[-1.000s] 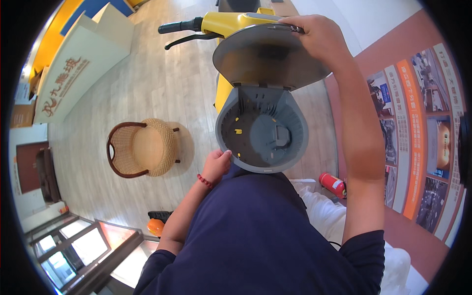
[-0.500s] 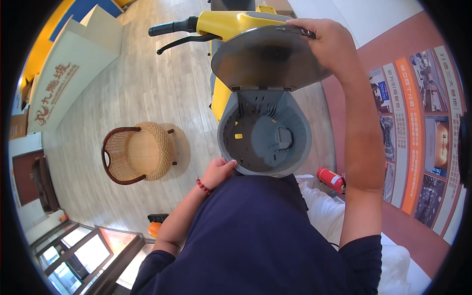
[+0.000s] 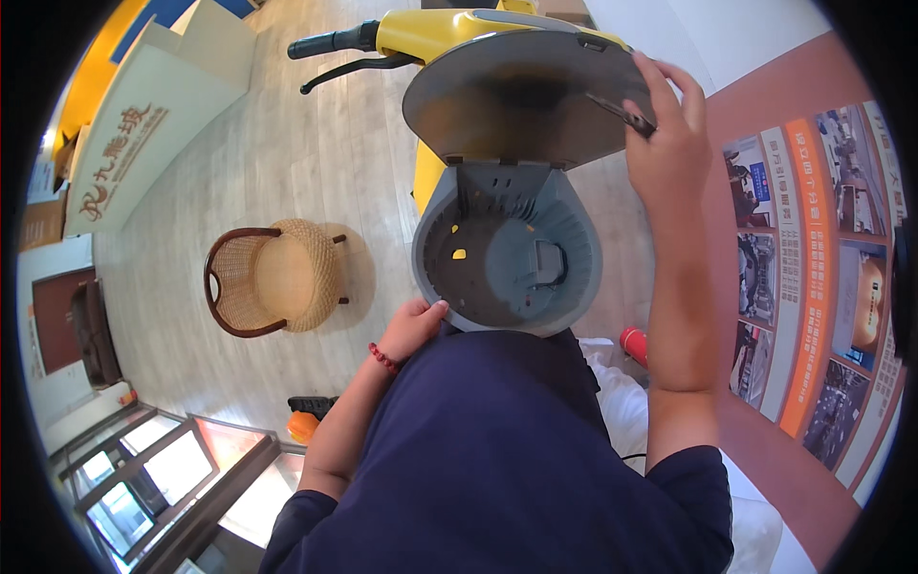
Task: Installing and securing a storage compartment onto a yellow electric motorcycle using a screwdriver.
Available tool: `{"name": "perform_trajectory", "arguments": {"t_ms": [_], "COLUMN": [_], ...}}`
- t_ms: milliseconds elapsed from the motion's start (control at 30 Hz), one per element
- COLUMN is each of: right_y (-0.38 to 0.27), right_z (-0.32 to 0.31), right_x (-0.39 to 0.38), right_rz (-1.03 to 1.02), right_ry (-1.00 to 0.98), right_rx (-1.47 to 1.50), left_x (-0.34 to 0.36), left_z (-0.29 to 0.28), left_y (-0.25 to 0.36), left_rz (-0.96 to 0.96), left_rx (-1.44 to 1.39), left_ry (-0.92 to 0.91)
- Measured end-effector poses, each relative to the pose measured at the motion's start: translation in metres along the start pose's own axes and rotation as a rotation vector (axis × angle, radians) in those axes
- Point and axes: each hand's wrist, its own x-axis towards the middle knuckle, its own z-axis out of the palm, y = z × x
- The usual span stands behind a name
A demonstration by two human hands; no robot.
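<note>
right hand (image 3: 674,134): raised, arm extended, fingers bent; fingertips are set at the right edge of the hinged lid (image 3: 516,86), and a slim dark tool (image 3: 612,108), kind indistinct, is pinched by the thumb. left hand (image 3: 413,327): held low, elbow bent; the near-left rim of the grey basket (image 3: 581,244) is pinched, the other fingers being partly hidden. basket: positioned directly before the torso, beside the yellow scooter handlebar (image 3: 440,33); rigid plastic, rounded in front, walls ribbed, back slotted, floor darkened and marked with yellow spots. lid: broad, curved-edged, smooth, dark brown-grey, joined at the back rim, tilted open.
</note>
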Motion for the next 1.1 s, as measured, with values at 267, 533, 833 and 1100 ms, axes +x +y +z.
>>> {"name": "perform_trajectory", "arguments": {"t_ms": [267,533,833,1100], "right_y": [0.037,0.045,0.015,0.005], "right_z": [-0.027,-0.007,-0.022,-0.035], "right_x": [-0.073,-0.156,-0.127,-0.121], "right_rz": [0.730,1.037,1.056,1.000], "right_ry": [-0.827,-1.010,-1.070,-1.141], "right_rx": [0.252,0.797,1.162,1.168], "left_x": [-0.011,-0.021,0.005,0.020], "left_z": [-0.004,-0.012,0.037,0.035], "left_y": [0.016,0.076,0.102,0.099], "left_rz": [0.070,0.090,0.145,0.219], "left_rx": [0.423,-0.499,-0.608,-0.776], "left_ry": [0.094,-0.251,-0.510,-0.632]}}
